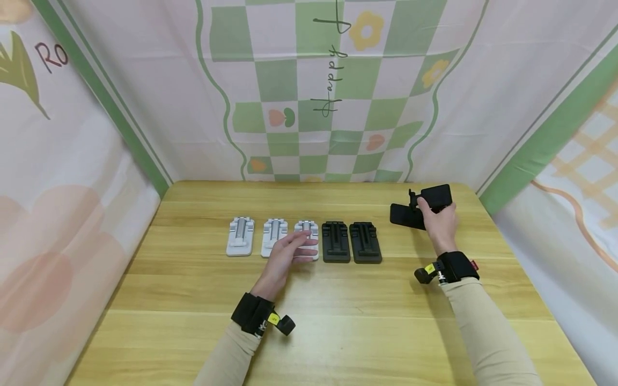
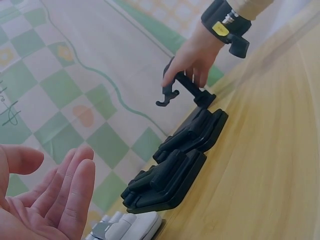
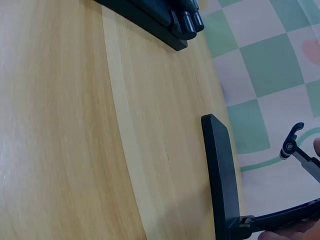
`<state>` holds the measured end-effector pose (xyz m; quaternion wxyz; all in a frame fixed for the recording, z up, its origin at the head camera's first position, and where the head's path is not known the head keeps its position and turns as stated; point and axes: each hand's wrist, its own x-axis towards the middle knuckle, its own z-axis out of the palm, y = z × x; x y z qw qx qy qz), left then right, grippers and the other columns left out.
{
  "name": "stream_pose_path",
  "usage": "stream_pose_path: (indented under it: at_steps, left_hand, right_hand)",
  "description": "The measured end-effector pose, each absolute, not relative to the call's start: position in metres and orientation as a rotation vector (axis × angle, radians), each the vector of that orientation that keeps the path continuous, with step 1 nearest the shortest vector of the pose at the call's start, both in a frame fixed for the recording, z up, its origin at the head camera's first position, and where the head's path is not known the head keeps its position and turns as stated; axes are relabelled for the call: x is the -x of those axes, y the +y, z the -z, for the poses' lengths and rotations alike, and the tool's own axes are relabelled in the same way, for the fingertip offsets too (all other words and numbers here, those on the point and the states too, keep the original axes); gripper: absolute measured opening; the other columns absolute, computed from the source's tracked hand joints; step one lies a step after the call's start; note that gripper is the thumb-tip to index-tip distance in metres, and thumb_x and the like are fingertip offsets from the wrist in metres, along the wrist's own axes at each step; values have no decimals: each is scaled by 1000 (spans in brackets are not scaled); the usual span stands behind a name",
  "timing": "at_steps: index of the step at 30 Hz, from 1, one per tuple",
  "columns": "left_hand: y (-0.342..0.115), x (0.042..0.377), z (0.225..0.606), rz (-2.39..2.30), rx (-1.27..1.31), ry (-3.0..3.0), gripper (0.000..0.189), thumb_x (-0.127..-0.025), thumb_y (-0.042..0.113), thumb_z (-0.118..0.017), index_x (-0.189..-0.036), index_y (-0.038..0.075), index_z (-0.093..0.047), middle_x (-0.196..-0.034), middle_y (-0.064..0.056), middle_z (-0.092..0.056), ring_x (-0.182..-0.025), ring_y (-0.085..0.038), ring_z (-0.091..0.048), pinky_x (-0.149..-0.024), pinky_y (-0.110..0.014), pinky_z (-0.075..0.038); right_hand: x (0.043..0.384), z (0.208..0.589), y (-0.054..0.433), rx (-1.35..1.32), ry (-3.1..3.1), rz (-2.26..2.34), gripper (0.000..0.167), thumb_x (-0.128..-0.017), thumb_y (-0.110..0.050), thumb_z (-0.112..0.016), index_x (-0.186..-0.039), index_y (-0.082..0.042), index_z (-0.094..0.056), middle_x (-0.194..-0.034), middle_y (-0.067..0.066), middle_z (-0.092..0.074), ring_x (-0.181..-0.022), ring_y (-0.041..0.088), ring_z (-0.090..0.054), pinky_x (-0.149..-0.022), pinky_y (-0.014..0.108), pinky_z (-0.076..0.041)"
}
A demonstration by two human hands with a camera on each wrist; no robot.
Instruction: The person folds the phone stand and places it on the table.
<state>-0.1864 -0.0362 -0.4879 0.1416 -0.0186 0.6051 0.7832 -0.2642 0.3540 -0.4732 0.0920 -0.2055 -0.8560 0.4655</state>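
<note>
At the table's back right, my right hand (image 1: 441, 225) grips an unfolded black phone stand (image 1: 404, 215) by its upper part. The right wrist view shows the stand's flat base (image 3: 220, 170) and its hinged arm, with only bits of the fingers at the edge. My left hand (image 1: 279, 262) is over the rightmost white folded phone stand (image 1: 300, 227), partly covering it. Its fingers (image 2: 75, 200) are loosely extended and hold nothing; whether they touch that stand I cannot tell. Two folded black phone stands (image 1: 336, 244) (image 1: 367, 244) lie beside it.
Two more white folded stands (image 1: 240, 238) (image 1: 273, 230) continue the row to the left. All lie on a wooden table (image 1: 357, 332). A checkered green-and-white curtain (image 1: 309, 80) hangs behind the table's back edge, with more fabric at both sides.
</note>
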Motion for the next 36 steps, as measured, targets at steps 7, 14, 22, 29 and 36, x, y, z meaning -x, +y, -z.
stream_pose_path:
  at_steps: [7, 14, 22, 29, 36]
  left_hand:
    - [-36, 186, 488, -2248, 50, 1745, 43, -109, 28, -52, -143, 1, -56, -123, -18, -72, -97, -20, -74, -90, -36, -61]
    - [-35, 185, 489, -2238, 45, 1733, 45, -109, 27, -53, -144, 0, -54, -126, -21, -70, -95, -17, -74, -89, -34, -60]
    - [-33, 184, 491, -2238, 64, 1727, 42, -108, 26, -54, -142, 1, -56, -126, -21, -70, -94, -16, -74, -89, -34, -60]
    - [-32, 183, 491, -2226, 75, 1725, 40, -108, 24, -53, -141, 2, -57, -126, -21, -70, -92, -16, -74, -90, -36, -61]
    - [-32, 184, 491, -2233, 68, 1718, 40, -108, 24, -53, -142, 2, -57, -129, -24, -68, -92, -15, -74, -88, -34, -61]
  right_hand:
    - [265, 474, 351, 613, -2533, -1380, 98, -100, -59, -51, -162, 5, -9, -161, 34, -27, -149, 47, -29, -121, 57, -29]
    - [267, 475, 351, 645, -2518, -1403, 97, -101, -59, -49, -162, 4, -9, -161, 34, -27, -149, 46, -29, -120, 56, -31]
    - [267, 478, 352, 664, -2487, -1375, 95, -100, -59, -50, -161, 5, -16, -158, 34, -33, -146, 45, -35, -118, 55, -35]
    - [266, 478, 349, 675, -2382, -1357, 81, -100, -55, -52, -153, 3, -35, -149, 29, -46, -135, 40, -46, -112, 51, -39]
    - [267, 457, 342, 621, -2200, -1433, 69, -99, -51, -59, -149, -6, -46, -143, 17, -53, -130, 29, -50, -108, 39, -42]
